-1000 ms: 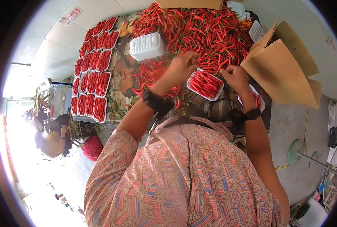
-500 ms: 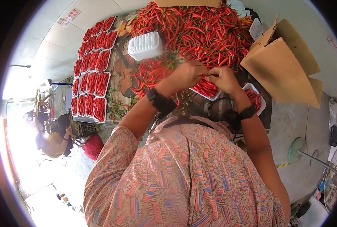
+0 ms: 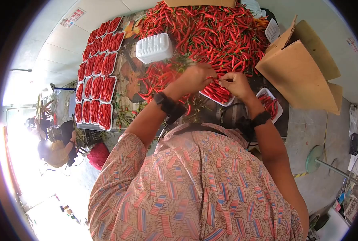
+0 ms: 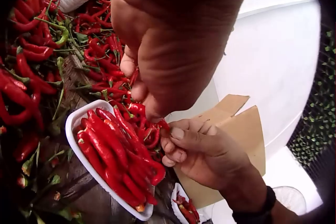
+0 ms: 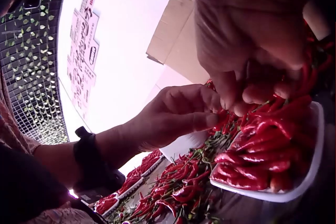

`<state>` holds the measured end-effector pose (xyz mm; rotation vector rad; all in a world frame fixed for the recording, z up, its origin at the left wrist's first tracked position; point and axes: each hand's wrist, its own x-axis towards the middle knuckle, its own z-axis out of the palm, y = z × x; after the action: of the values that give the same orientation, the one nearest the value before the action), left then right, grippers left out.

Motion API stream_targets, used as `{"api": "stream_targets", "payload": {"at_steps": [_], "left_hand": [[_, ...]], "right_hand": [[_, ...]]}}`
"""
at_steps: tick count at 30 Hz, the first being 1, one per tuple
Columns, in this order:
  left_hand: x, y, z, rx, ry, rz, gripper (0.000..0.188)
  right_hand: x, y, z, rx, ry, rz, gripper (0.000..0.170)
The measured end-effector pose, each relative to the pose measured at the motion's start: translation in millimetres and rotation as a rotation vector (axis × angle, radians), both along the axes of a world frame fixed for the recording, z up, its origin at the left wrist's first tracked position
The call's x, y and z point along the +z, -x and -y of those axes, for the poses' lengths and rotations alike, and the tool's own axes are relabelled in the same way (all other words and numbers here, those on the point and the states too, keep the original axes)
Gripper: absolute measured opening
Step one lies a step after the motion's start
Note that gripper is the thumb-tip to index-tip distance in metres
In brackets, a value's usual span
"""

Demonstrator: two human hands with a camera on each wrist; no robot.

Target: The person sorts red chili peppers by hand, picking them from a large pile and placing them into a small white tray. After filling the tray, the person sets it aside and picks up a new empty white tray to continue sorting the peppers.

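Note:
Above a white foam tray (image 4: pixel 74 136) filled with red chili peppers, my two hands meet at the fingertips. My left hand (image 3: pixel 195 78) pinches one end of a red chili pepper (image 4: pixel 164 125), most of it hidden by the fingers. At its other end, the thumb and fingers of my right hand (image 3: pixel 237 85) pinch the same pepper. The peppers in the tray (image 4: pixel 107 145) lie side by side, close under the hands. Behind the hands spreads a big heap of loose chili peppers (image 3: pixel 227 38), many with green stems.
Rows of filled trays (image 3: pixel 106 88) stand at the table's left. A stack of white foam trays (image 3: pixel 154 49) sits beside the heap. To the right are another tray with some peppers (image 3: pixel 270 105) and an open cardboard box (image 3: pixel 295 74). Loose stems (image 3: pixel 124 117) litter the near edge.
A second ago the hands were apart, on either side of the tray's far end. They have come together over it, with a pepper between their fingertips.

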<state>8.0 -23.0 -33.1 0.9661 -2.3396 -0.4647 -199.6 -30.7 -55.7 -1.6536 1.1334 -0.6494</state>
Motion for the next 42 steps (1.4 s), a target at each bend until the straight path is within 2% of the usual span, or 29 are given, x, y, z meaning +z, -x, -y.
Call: {"api": "stream_targets", "payload": {"at_steps": [2,4,9,16,18,23,31,33,34,36,37,38,40,41,42], "left_hand": [[-0.7,-0.1,2.2,-0.009,0.033,0.071,0.009],[-1.2,0.0,3.3,-0.016,0.065,0.141,0.007],[-6.7,2.4,9.5,-0.092,0.147,0.239,0.005],[-17.9,1.9,10.5,-0.107,0.102,0.213,0.008],[-23.4,0.2,11.5,-0.114,0.035,0.27,0.023],[-39.3,-2.2,16.1,-0.125,0.021,0.257,0.024],[-34.0,1.7,14.0,-0.083,-0.032,0.361,0.023],[-26.9,-0.7,12.4,-0.089,0.02,0.209,0.021],[-20.4,-4.7,11.5,-0.088,0.02,0.21,0.021],[-2.5,-20.9,7.1,0.086,-0.001,0.017,0.009],[3.1,-31.1,2.3,0.212,-0.039,-0.037,0.012],[4.3,-43.2,0.3,0.214,-0.039,-0.036,0.012],[3.8,-64.6,-0.1,0.433,-0.146,0.327,0.018],[0.7,-69.0,-1.8,0.438,-0.142,0.327,0.018],[-2.6,-71.1,-4.9,0.475,-0.206,0.445,0.016]], "right_hand": [[2.8,2.1,0.4,-0.001,-0.005,-0.013,0.018],[16.8,5.2,0.2,-0.07,0.016,-0.145,0.018],[5.8,10.7,1.7,-0.081,0.129,-0.22,0.019],[-6.2,7.6,3.3,-0.005,0.115,-0.236,0.018],[-7.1,5.0,2.0,-0.005,0.137,-0.234,0.018],[-14.0,-0.4,1.9,0.02,0.184,-0.232,0.015],[-18.2,-4.2,1.9,-0.001,0.177,-0.228,0.01],[-15.5,-2.0,2.7,-0.002,0.144,-0.215,0.011],[-13.3,-0.3,2.4,-0.006,0.108,-0.204,0.013],[-0.5,6.9,1.0,-0.038,0.122,-0.206,0.012],[5.7,9.7,1.1,-0.073,0.137,-0.208,0.012],[6.5,12.0,2.2,-0.071,0.137,-0.207,0.012],[8.8,13.7,7.7,-0.136,0.165,-0.224,0.014],[10.1,14.4,8.9,-0.149,0.151,-0.225,0.015],[12.2,13.8,9.2,-0.146,0.153,-0.224,0.015]]}}
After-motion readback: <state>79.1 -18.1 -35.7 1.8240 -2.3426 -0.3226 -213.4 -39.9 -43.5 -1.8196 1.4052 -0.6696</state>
